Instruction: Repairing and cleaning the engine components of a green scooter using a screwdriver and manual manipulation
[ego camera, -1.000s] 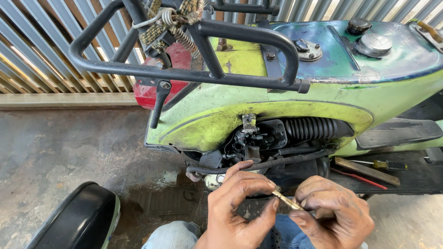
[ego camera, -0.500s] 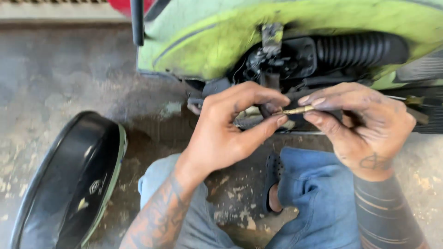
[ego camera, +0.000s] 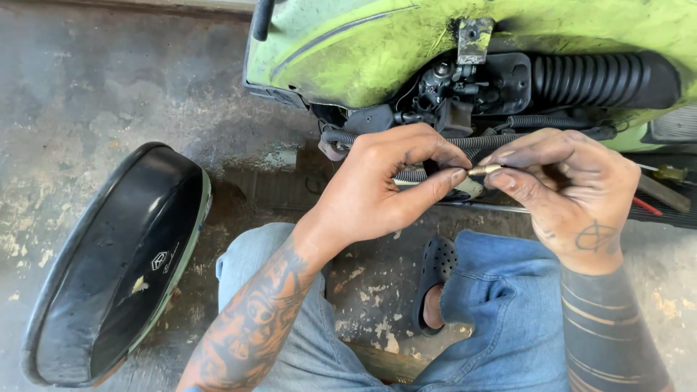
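The small brass fitting (ego camera: 485,170) shows only its tip; the rest is buried between the fingertips of the left hand (ego camera: 385,185) and right hand (ego camera: 573,192). Behind the left hand, the ribbed cable (ego camera: 410,176) vanishes under the thumb. The green scooter body (ego camera: 377,43) is cut off by the top edge. Above the fitting, the dark engine parts (ego camera: 465,83) are too shadowed to tell apart.

The concrete floor (ego camera: 94,87) is stained and worn. On it, at the left side, lies a black seat (ego camera: 116,261). At the far edge stands the green scooter (ego camera: 406,43). A black shoe (ego camera: 434,279) rests near the middle.
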